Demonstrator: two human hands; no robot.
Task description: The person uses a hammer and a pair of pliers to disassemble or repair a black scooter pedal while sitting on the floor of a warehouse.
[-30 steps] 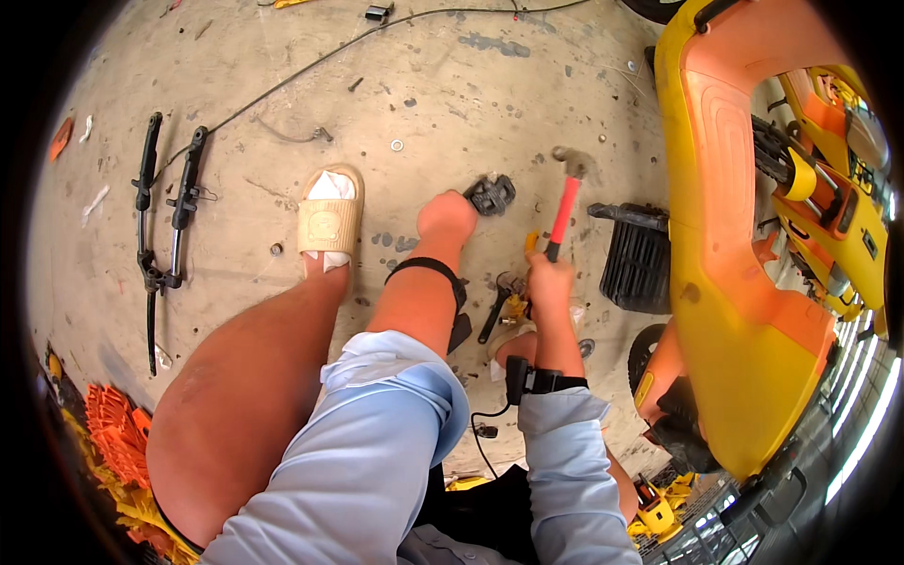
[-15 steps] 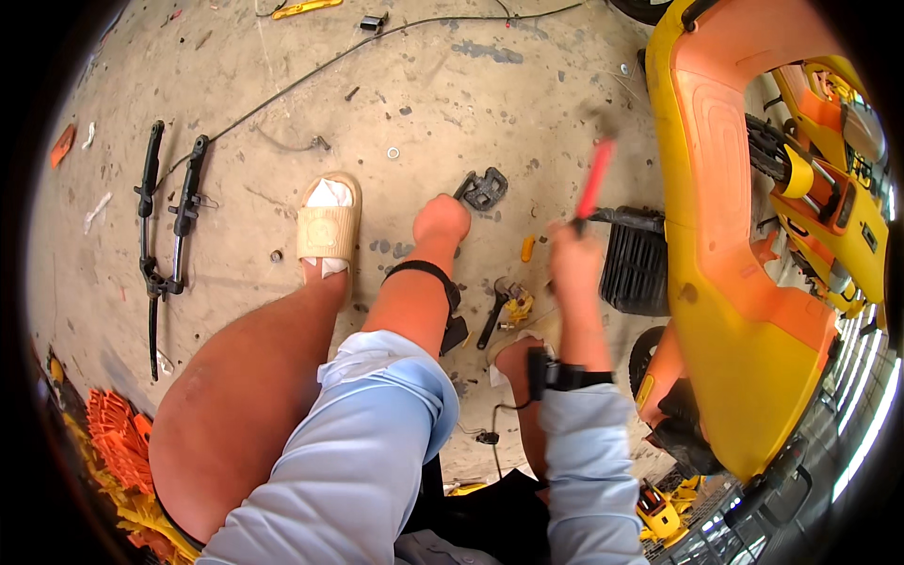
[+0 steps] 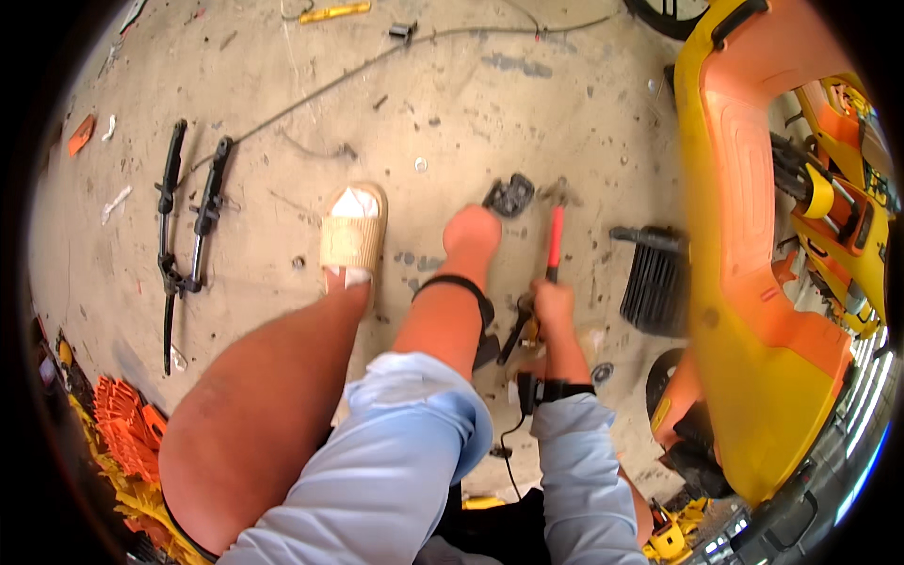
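Observation:
A black bicycle pedal [image 3: 511,195] lies on the concrete floor, with a short dark piece running from it toward my left hand [image 3: 473,234]. That hand is closed on the pedal's near end. My right hand [image 3: 553,306] grips a hammer [image 3: 556,235] by its red and black handle. The hammer's head is low, right beside the pedal; whether they touch I cannot tell. Under and beside my right hand lies a black-handled wrench [image 3: 513,336], partly hidden by the hand and wrist.
A large yellow and orange scooter frame [image 3: 734,282] stands at right, with a black ribbed part [image 3: 652,282] beside it. A black front fork [image 3: 179,217] lies at left near my sandalled foot [image 3: 353,231]. A dark cable [image 3: 339,80] crosses the floor; orange scraps [image 3: 127,424] lie lower left.
The hammer has swung down and left, from raised at the right to beside the pedal. My left hand stays at the pedal. The whole view has shifted slightly.

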